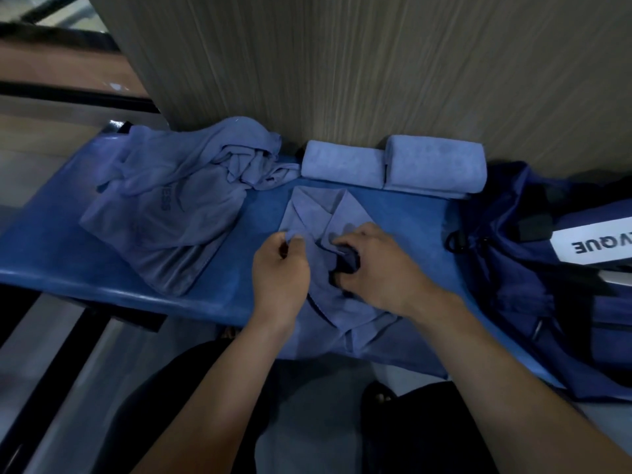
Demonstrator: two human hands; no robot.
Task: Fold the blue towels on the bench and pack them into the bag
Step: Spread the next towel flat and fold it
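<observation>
Midway through folding, both hands worked one blue towel point(318, 217) on the surface point(51, 254): left hand point(282, 268) pinched an edge, right hand point(372, 265) gripped a bunched fold. Next, probably, squaring it before the bag point(513, 268).

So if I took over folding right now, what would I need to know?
Left hand pinches the edge of the towel being folded; right hand grips its bunched middle.
Two folded towels sit by the wall.
Unfolded pile lies at the left of the bench.
Bag sits at the right; no towel shows in it.
Left: finish this one, fold the pile, pack all.
</observation>
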